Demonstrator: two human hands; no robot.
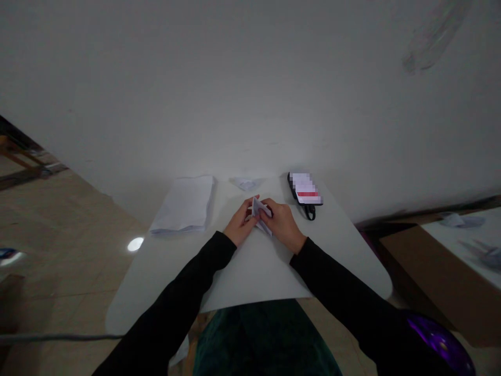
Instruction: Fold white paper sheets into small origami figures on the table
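Note:
A small folded piece of white paper [257, 207] is held above the middle of the white table. My left hand [239, 223] grips its left side, thumb toward me and fingers behind. On the other side my right hand [285, 222] pinches the paper between thumb and fingers. Part of the paper is hidden by the fingers. Just beyond my hands, a folded paper shape [247, 184] lies near the wall. To the left rests a stack of white paper sheets [183, 204].
A phone [307, 189] with a lit screen and a black loop [310, 212] lies at the back right of the table [250, 277]. The wall [250, 94] stands behind it. At the right is a brown cardboard box [434, 277] beside folded papers [462, 220].

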